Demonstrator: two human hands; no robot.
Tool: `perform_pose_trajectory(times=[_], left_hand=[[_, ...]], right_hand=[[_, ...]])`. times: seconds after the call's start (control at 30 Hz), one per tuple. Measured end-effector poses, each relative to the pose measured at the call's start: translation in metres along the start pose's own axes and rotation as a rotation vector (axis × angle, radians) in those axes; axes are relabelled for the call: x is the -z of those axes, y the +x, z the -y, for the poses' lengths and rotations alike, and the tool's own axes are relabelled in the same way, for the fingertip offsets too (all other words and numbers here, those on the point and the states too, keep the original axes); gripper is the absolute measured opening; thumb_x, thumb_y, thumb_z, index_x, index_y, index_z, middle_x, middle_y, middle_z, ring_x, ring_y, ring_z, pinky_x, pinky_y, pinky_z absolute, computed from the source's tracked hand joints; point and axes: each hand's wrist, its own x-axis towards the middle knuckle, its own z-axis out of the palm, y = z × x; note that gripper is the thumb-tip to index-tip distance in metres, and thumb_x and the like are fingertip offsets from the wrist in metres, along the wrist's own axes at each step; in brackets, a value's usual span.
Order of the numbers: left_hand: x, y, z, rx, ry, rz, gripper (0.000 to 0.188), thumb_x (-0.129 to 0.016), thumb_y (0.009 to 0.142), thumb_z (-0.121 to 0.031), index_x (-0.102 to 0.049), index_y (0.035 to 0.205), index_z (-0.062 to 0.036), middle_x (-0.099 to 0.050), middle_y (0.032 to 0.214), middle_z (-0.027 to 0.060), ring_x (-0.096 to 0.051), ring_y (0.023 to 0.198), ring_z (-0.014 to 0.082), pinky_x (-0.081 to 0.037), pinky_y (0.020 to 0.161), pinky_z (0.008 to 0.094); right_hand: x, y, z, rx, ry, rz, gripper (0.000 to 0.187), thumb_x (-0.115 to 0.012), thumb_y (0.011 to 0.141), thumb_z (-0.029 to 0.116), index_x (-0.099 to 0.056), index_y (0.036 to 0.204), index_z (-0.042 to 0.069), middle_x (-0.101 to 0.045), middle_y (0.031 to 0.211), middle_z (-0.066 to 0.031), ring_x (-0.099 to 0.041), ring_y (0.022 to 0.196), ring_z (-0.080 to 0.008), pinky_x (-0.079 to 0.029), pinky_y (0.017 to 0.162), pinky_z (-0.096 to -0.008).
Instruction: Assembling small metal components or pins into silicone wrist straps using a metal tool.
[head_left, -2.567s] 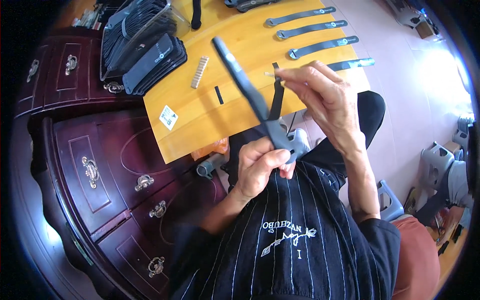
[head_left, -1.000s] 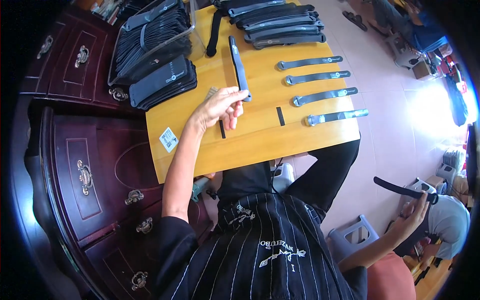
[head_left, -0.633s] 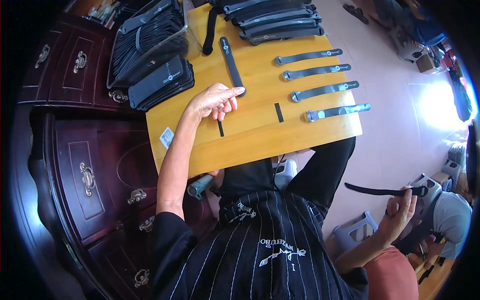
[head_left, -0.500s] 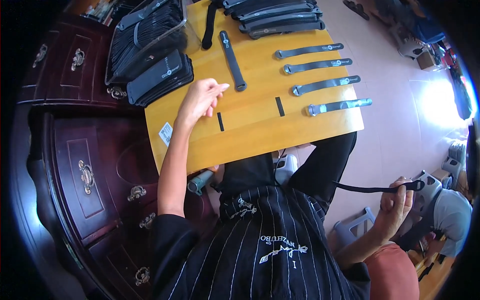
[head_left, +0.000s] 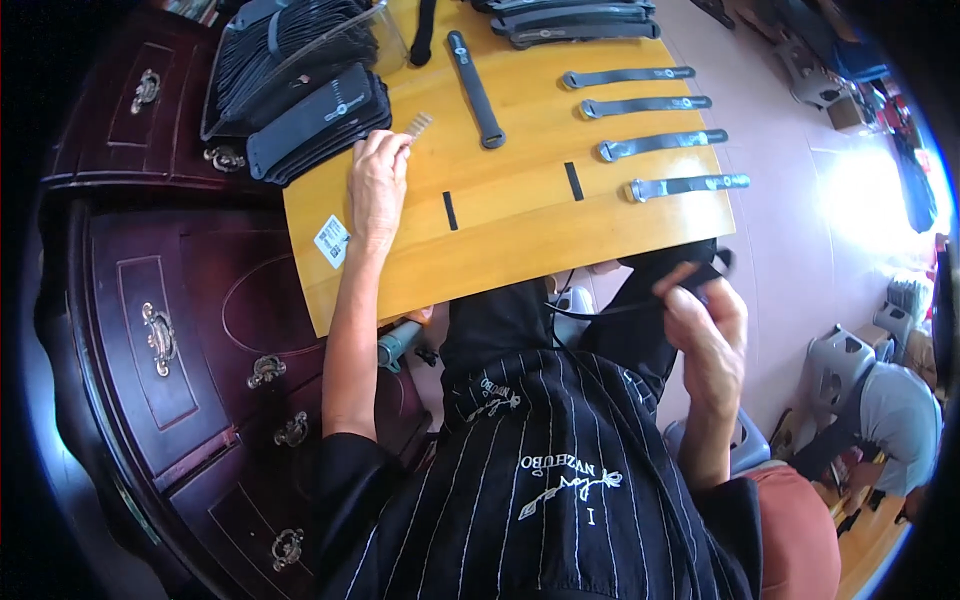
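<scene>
My left hand (head_left: 380, 190) is over the left part of the yellow table (head_left: 510, 245), its fingers closed beside a small tan striped strip (head_left: 420, 124) that seems pinched at the fingertips. A stack of dark grey straps (head_left: 318, 118) lies just beyond that hand. My right hand (head_left: 708, 345), blurred, is closed on a thin black strap (head_left: 620, 313) off the table's near edge; the strap's long end trails left over my lap. One grey strap (head_left: 474, 88) rests alone mid-table. Two short black strips (head_left: 450, 211) lie apart nearer me.
Several straps, including one grey strap (head_left: 665, 145), are spaced down the table's right side. A clear bin (head_left: 385, 35) full of straps stands far left, with another strap pile (head_left: 585, 25) at the back. Dark drawers (head_left: 160, 340) flank the left; a person (head_left: 885, 420) bends at right.
My right hand has swung up and inward with the black strap, from the far right toward the table's edge. My left hand has shifted slightly left and up, and the tan strip now shows.
</scene>
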Motion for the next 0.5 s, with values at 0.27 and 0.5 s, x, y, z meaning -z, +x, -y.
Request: perform_pose_trajectory(times=[0.27, 0.5], left_hand=[[0.059, -0.024, -0.105, 0.383, -0.740, 0.243, 0.017, -0.066, 0.086, -0.012, -0.064, 0.099, -0.0009, -0.056, 0.068, 0.0014, -0.052, 0.063, 0.0058, -0.042, 0.057, 0.0211], [0.071, -0.043, -0.155, 0.305, -0.881, 0.336, 0.034, -0.075, 0.079, -0.014, -0.055, 0.103, -0.0001, -0.055, 0.063, -0.0001, -0.047, 0.052, 0.0021, -0.039, 0.048, 0.0183]], right_hand=[[-0.037, 0.030, -0.023, 0.427, -0.618, 0.049, 0.017, -0.070, 0.081, 0.011, -0.058, 0.083, -0.001, -0.053, 0.062, -0.0029, -0.049, 0.054, -0.0078, -0.040, 0.051, -0.0231], [-0.068, 0.023, -0.031, 0.600, -0.994, 0.018, 0.023, -0.067, 0.077, 0.017, -0.047, 0.079, 0.007, -0.057, 0.068, -0.0089, -0.060, 0.059, -0.0271, -0.046, 0.050, -0.0358]])
